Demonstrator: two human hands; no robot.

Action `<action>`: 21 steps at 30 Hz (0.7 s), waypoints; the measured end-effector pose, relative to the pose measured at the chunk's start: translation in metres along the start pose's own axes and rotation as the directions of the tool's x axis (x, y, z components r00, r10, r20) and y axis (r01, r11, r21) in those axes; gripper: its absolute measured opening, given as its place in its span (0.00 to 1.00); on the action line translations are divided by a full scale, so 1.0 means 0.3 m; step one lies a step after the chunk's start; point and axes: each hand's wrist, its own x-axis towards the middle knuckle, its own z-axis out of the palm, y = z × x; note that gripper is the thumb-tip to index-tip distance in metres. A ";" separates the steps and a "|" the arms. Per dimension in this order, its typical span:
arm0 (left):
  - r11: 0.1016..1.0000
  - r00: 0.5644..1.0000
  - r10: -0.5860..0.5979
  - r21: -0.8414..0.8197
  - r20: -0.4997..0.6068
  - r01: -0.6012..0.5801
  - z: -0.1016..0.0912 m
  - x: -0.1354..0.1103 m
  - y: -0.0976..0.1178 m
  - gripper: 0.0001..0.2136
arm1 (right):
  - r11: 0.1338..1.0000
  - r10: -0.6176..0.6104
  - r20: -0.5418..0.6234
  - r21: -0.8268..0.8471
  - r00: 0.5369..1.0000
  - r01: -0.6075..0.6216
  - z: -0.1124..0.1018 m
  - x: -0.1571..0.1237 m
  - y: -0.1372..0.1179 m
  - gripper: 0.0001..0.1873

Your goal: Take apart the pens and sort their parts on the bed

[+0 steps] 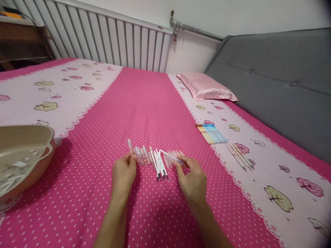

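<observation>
My left hand (124, 172) is closed, its thumb and fingertips pinching a slim clear pen barrel (129, 144) that points away from me. My right hand (192, 175) pinches a thin white pen refill (168, 154), slanting up and left from the fingers; its near end is partly hidden. Between the hands, several white refills (160, 165) with dark tips lie in a loose fan on the bed. Clear pen barrels (141, 155) lie side by side just right of my left hand. A row of pinkish clear pen parts (172, 158), somewhat blurred, lies beside my right hand.
A beige basin (49, 151) with small white pieces in it stands at the left. Blue and tan pens (212, 133) lie in a row to the right, with several pale pens (240, 156) nearer. A pink pillow (207, 86) rests by the grey headboard (274, 65).
</observation>
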 end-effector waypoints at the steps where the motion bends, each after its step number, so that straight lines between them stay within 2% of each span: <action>1: 0.994 1.000 0.011 0.106 -0.018 -0.009 -0.004 -0.003 0.002 0.07 | 0.999 -0.047 -0.014 -0.028 0.999 0.046 0.010 -0.003 0.006 0.12; 4: 0.962 0.998 0.016 0.272 -0.057 0.000 -0.009 -0.013 0.015 0.09 | 0.988 -0.129 -0.021 -0.086 0.991 0.127 0.024 -0.006 0.010 0.10; 7: 0.945 0.999 0.019 0.326 -0.039 -0.006 -0.005 -0.015 0.019 0.09 | 0.982 -0.164 0.002 -0.097 0.987 0.163 0.007 -0.008 -0.010 0.10; 10: 0.938 0.999 0.031 0.347 -0.018 -0.023 -0.002 -0.015 0.013 0.09 | 0.982 -0.153 0.083 -0.098 0.985 0.161 -0.041 -0.015 -0.049 0.09; 13: 0.932 0.999 0.042 0.360 -0.015 -0.033 -0.002 -0.017 0.010 0.11 | 0.990 -0.110 0.161 -0.072 0.981 0.123 -0.116 -0.029 -0.096 0.08; 15: 0.932 0.999 0.045 0.360 -0.018 -0.035 -0.002 -0.021 0.010 0.12 | 0.996 -0.079 0.156 -0.024 0.985 0.083 -0.172 -0.035 -0.119 0.08; 18: 0.927 0.998 0.060 0.373 -0.032 -0.044 -0.005 -0.024 0.011 0.12 | 1.000 -0.011 0.102 0.011 0.995 0.010 -0.229 -0.021 -0.113 0.10; 21: 0.916 0.997 0.063 0.398 -0.036 -0.043 -0.009 -0.022 0.013 0.13 | 0.995 0.098 -0.003 -0.038 0.995 -0.098 -0.213 0.025 -0.038 0.13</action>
